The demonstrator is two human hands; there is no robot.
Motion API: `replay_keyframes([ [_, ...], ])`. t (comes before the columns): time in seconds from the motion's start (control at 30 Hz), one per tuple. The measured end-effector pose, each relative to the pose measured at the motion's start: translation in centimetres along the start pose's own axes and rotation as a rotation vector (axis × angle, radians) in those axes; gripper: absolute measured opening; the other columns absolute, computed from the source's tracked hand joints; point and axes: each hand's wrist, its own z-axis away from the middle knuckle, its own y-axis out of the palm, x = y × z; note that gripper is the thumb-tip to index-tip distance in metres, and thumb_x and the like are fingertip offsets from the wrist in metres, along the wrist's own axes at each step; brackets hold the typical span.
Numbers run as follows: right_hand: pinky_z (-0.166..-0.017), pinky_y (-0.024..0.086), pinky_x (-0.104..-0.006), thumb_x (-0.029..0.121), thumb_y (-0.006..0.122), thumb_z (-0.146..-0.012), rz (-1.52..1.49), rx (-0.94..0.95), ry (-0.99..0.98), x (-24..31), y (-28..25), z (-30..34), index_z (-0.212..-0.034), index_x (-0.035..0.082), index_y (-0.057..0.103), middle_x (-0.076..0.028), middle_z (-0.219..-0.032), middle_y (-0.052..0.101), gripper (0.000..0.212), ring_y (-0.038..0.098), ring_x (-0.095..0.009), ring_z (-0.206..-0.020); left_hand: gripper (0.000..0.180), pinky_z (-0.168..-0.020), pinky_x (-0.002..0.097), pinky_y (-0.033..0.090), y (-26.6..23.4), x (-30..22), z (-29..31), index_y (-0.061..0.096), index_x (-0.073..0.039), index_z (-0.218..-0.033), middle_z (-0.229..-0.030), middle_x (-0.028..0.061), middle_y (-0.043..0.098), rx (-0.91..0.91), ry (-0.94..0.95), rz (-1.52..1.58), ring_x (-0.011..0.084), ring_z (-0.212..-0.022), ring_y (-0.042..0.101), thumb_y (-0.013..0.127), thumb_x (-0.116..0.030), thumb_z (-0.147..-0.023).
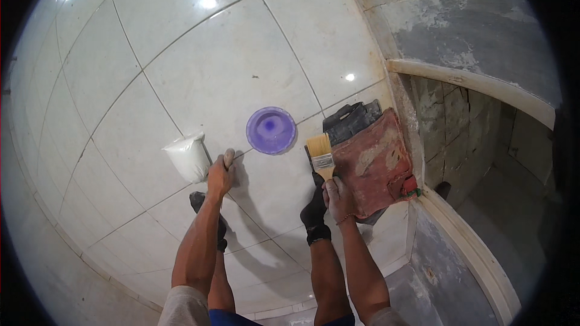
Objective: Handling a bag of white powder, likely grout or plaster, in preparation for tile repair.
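Paintbrush point(320, 162) in your right hand point(339, 198), left hand point(220, 175) by white bag point(188, 158)

Landmark: purple bowl point(271, 131). Your right hand is right of it and closer to you, fingers closed round the brush's wooden handle, bristles pointing away from you. Your left hand is left of the bowl, also closer to you, fingers bent, right next to the bag; can't tell if they grip it. Bowl and bag sit on a floor point(229, 54) of glossy pale tiles with dark joints. Right of the bowl: rumpled red cloth point(380, 166), dark cloth point(352, 122) along its far edge. Farther right: pale frame point(474, 76) around a dim opening, patchy grey wall point(465, 27) beyond.
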Motion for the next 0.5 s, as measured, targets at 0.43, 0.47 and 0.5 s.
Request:
replay_keyframes([
  [0.43, -0.061, 0.042, -0.0324, 0.018, 0.042, -0.094, 0.866, -0.722, -0.456, 11.2, -26.6, 9.7, -0.099, -0.002, 0.056, -0.011, -0.074, 0.058, 0.024, 0.051, -0.015, -0.068, 0.028, -0.069, 0.0463, 0.044, -1.0, 2.8, 1.6, 0.054, 0.001, -0.091, -0.081, 0.0259, 0.06, -0.041, -0.084, 0.022, 0.0445, -0.079, 0.057, 0.066, -0.021, -0.077],
  [0.47, -0.06, 0.04, -0.0306, 0.021, 0.041, -0.094, 0.867, -0.844, -0.636, 10.6, -29.5, 10.4, -0.1, -0.002, 0.055, -0.009, -0.072, 0.053, 0.028, 0.047, -0.015, -0.067, 0.028, -0.069, 0.0463, 0.044, -0.6, 2.7, 1.8, 0.054, 0.001, -0.091, -0.081, 0.0259, 0.06, -0.049, -0.092, 0.035, 0.0445, -0.079, 0.057, 0.066, -0.021, -0.077],
  [0.5, -0.06, 0.04, -0.0306, 0.021, 0.041, -0.094, 0.882, -0.848, -0.633, 7.0, -38.1, 10.6, -0.1, -0.002, 0.055, -0.009, -0.072, 0.053, 0.028, 0.047, -0.015, -0.067, 0.028, -0.069, 0.0464, 0.044, 0.0, 2.6, 2.0, 0.054, 0.001, -0.09, -0.081, 0.0261, 0.06, -0.044, -0.115, 0.128, 0.0442, -0.08, 0.057, 0.066, -0.021, -0.077],
])
